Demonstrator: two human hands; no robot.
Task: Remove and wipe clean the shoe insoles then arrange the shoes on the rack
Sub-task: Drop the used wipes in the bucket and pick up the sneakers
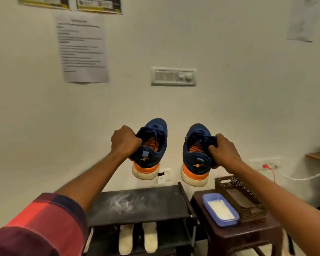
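I hold two navy sneakers with orange heels and white soles in the air, heels toward me, above the black shoe rack [137, 202]. My left hand [125, 140] grips the left shoe [151, 154] at its collar. My right hand [224, 150] grips the right shoe [195, 161] at its collar. Orange insoles show inside both shoes. The rack's top shelf is dusty and bare. On the lower shelf two pale soles [137, 239] lie side by side.
A brown plastic stool [248, 231] stands right of the rack. On it sit a blue tray [220, 209] with something white inside and a dark perforated basket [242, 198]. A switch panel [173, 76] and papers hang on the white wall behind.
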